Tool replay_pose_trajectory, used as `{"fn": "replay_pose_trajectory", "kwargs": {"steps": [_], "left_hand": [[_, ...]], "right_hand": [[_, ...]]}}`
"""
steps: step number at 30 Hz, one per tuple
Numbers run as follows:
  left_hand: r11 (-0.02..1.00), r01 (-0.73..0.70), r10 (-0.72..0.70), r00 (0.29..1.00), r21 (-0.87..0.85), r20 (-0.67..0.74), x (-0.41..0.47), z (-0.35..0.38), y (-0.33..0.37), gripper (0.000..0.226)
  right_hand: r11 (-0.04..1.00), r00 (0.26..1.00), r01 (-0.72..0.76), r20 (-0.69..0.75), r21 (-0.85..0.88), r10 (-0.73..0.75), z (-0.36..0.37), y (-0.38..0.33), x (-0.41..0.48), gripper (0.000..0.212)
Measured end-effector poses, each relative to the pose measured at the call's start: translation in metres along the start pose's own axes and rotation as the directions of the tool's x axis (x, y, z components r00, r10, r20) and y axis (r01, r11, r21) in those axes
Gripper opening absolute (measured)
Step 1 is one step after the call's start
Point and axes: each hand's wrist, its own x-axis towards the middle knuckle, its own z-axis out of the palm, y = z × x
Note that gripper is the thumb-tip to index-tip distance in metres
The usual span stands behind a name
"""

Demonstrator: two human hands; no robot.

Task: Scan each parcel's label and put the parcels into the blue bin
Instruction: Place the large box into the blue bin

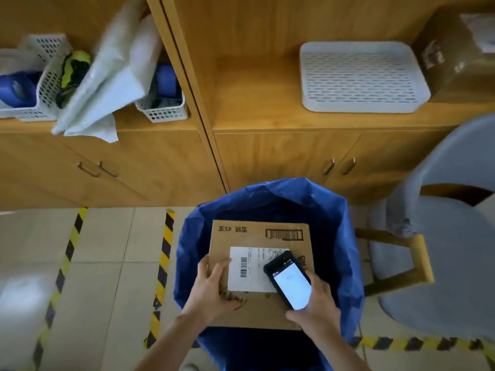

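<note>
The left hand [211, 287] grips the cardboard parcel [254, 236] directly above the blue bin [345, 250], while the right hand [318, 309] holds a phone [290, 282] over its label [249, 269].

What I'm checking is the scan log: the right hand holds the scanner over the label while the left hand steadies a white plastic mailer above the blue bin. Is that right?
Not quite. The head view shows the left hand gripping a cardboard box, not a white mailer. The rest holds: right hand, scanner over the label, above the blue bin.
</note>
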Motion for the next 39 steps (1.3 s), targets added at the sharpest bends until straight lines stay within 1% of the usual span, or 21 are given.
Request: {"fn": "replay_pose_trajectory", "kwargs": {"steps": [5, 7, 9, 11, 15, 20, 29, 35, 39], "left_hand": [[0.997, -0.061, 0.056, 0.994, 0.046, 0.097, 0.033, 0.024, -0.016, 0.115], [0.991, -0.104, 0.095, 0.989, 0.079, 0.116, 0.041, 0.035, -0.017, 0.114], [0.989, -0.117, 0.110, 0.990, 0.086, 0.086, 0.043, 0.044, -0.015, 0.108], [0.991, -0.100, 0.094, 0.993, 0.086, 0.076, 0.040, 0.050, -0.012, 0.103], [0.981, -0.047, 0.024, 0.992, 0.191, 0.123, 0.028, 0.048, -0.009, 0.100], [0.983, -0.015, -0.003, 0.995, 0.181, 0.103, 0.018, 0.029, 0.000, 0.095], [0.989, 0.034, -0.039, 0.999, 0.144, 0.028, -0.028, -0.013, 0.010, 0.084], [0.993, 0.065, -0.064, 0.998, 0.103, -0.011, -0.078, -0.046, -0.012, 0.080], [0.993, 0.078, -0.071, 0.994, 0.087, -0.080, -0.121, -0.079, -0.045, 0.074]], "right_hand": [[0.999, 0.999, -0.024, 0.034, -0.029, 0.025, 0.022, 0.015, 0.040, 0.100], [0.999, 0.998, -0.013, 0.066, -0.042, 0.016, 0.030, 0.017, 0.055, 0.097], [0.998, 0.995, -0.005, 0.096, -0.069, 0.012, 0.038, 0.018, 0.064, 0.097], [0.996, 0.994, -0.002, 0.106, -0.090, 0.011, 0.044, 0.020, 0.064, 0.098], [0.993, 0.993, 0.002, 0.119, -0.118, 0.012, 0.041, 0.022, 0.051, 0.099], [0.993, 0.990, 0.039, 0.137, -0.110, -0.024, 0.027, 0.017, 0.031, 0.098], [0.973, 0.983, 0.142, 0.143, -0.182, -0.117, 0.016, -0.026, -0.019, 0.097], [0.955, 0.975, 0.212, 0.104, -0.205, -0.195, 0.025, -0.056, -0.063, 0.096], [0.935, 0.962, 0.273, 0.092, -0.227, -0.258, 0.044, -0.088, -0.102, 0.098]]}}
